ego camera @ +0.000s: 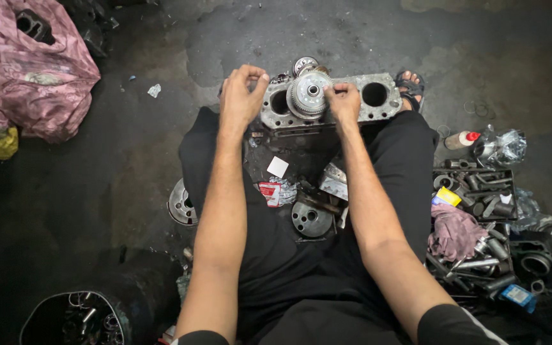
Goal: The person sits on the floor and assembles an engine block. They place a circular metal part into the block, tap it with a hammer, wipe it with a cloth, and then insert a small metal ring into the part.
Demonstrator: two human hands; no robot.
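**A:** head cam view, person sitting on the oily concrete floor [129, 172] with legs spread, and the aluminium engine casing [378, 112] sits between the knees at the far end. Makes sense, the legs kind of fence it in so it doesn't slide, and both arms reach it straight on.

**B:** what's the round thing in the middle of it?

**A:** toothed gear / clutch assembly [309, 96], standing up out of the casing between its two big round bores. Right hand [343, 102] is closed, fingertips pinched against the right edge of that gear, looks like it's steadying or seating it. Left hand [243, 94] is up at the casing's left end, fingers curled in with thumb and fingertips pinched together. Can't tell if there's some tiny part in that pinch, too small to see.

**B:** and all the junk around?

**A:** laid out in arm's reach basically. Round metal disc [310, 219] and a few loose parts on the lap area, another round cover [182, 204] just beside the left thigh. On the right side there's a black tray of sockets and tools [480, 191], a pinkish rag [455, 231] lying over part of the pile, and a small white bottle with a red cap [462, 139] near the tray. Sandalled foot [410, 86] pokes out just past the casing's right end. Pink plastic bag [39, 70] is well apart, top left, and a dark bucket of scrap bits [75, 318] sits bottom left.
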